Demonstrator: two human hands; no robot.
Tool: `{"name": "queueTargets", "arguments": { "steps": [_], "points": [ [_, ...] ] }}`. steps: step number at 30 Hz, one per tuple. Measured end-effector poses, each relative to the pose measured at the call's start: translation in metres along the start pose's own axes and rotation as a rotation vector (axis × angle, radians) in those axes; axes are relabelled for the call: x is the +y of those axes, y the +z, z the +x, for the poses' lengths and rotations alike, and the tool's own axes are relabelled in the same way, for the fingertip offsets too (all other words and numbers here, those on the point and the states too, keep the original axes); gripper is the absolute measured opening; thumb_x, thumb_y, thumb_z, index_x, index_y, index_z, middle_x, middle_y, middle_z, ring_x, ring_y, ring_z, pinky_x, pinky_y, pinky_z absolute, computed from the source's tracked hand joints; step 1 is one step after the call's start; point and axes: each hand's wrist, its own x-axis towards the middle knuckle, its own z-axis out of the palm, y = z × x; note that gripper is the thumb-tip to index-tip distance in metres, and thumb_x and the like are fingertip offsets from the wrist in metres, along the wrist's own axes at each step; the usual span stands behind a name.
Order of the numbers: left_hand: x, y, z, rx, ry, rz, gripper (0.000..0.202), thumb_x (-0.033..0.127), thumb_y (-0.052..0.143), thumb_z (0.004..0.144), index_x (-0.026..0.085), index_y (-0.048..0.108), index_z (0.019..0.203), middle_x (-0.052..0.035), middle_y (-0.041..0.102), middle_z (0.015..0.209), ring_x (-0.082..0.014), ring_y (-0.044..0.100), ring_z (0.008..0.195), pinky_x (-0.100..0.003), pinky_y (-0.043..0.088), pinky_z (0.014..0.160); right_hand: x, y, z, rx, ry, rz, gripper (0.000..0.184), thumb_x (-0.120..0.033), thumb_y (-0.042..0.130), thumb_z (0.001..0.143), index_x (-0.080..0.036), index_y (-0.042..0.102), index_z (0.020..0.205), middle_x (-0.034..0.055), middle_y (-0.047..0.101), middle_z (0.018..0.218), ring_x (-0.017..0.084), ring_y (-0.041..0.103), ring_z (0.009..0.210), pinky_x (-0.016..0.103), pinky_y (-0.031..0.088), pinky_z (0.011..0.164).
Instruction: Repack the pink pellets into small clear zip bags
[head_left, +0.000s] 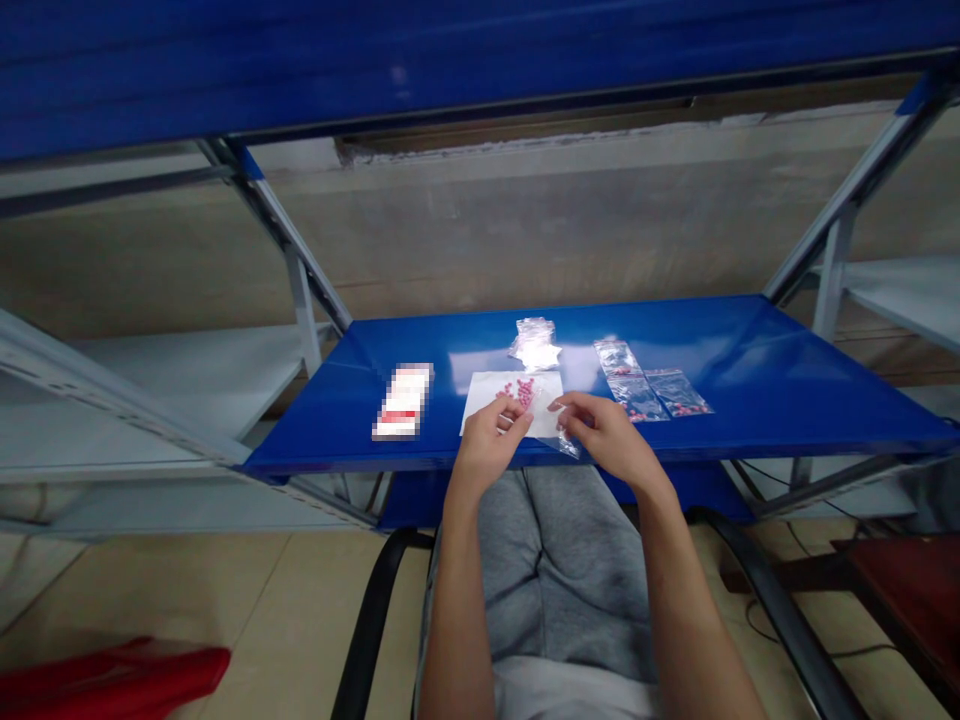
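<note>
A blue steel shelf carries the items. A white paper sheet lies at center, bearing pink beads. From the sheet: crumpled clear plastic bag at 12 o'clock; two clear bags containing pink beads at 3 o'clock; blurred white-and-red packet at 9 o'clock.

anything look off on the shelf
The pink beads lie loose in a heap on the white sheet, which stands out because the other beads sit inside clear plastic bags on the blue shelf.

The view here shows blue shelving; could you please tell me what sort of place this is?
Probably a small storeroom or workshop: blue metal shelving, a rough bare wall, and a tiled floor.
</note>
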Motion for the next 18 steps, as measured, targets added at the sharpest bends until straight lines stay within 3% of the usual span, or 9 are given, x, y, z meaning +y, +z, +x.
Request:
{"name": "queueTargets", "arguments": {
  "steps": [3, 7, 10, 18],
  "points": [
    [-0.002, 0.001, 0.001, -0.026, -0.003, -0.067, 0.015, 0.036, 0.069, 0.084, 0.021, 0.065, 0.081, -0.0008, 0.069, 0.078, -0.0163, 0.066, 0.071, -0.027, 0.051, 0.069, -0.005, -0.003, -0.004, 0.068, -0.019, -0.195, 0.032, -0.025, 0.064, 0.088, -0.021, 0.069, 0.119, 0.0090, 0.077, 0.104, 0.027, 0.072, 0.097, 0.040, 0.053, 0.089],
    [0.001, 0.006, 0.002, -0.072, -0.012, -0.213, 0.015, 0.034, 0.071, 0.082, 0.020, 0.065, 0.084, -0.0007, 0.067, 0.076, -0.0151, 0.066, 0.069, -0.027, 0.052, 0.069, -0.018, 0.000, -0.008, 0.089, -0.097, -0.387, 0.061, -0.035, 0.078, 0.082, -0.024, 0.060, 0.139, 0.0153, 0.065, 0.141, 0.038, 0.059, 0.131, 0.054, 0.046, 0.103],
    [0.005, 0.010, 0.001, -0.113, -0.013, -0.303, 0.020, 0.036, 0.073, 0.081, 0.019, 0.068, 0.091, -0.0016, 0.066, 0.080, -0.0153, 0.066, 0.072, -0.026, 0.053, 0.067, -0.025, 0.006, -0.009, 0.085, -0.080, -0.496, 0.066, -0.040, 0.081, 0.080, -0.024, 0.059, 0.141, 0.0174, 0.066, 0.139, 0.042, 0.055, 0.133, 0.057, 0.045, 0.100],
    [0.008, 0.011, 0.001, -0.143, -0.038, -0.349, 0.024, 0.037, 0.074, 0.081, 0.019, 0.072, 0.097, -0.0020, 0.068, 0.081, -0.0139, 0.064, 0.068, -0.023, 0.051, 0.061, -0.036, 0.010, -0.009, 0.080, -0.043, -0.586, 0.051, -0.042, 0.076, 0.082, -0.021, 0.066, 0.127, 0.0175, 0.072, 0.125, 0.040, 0.060, 0.118, 0.050, 0.045, 0.092]
  ]
}}
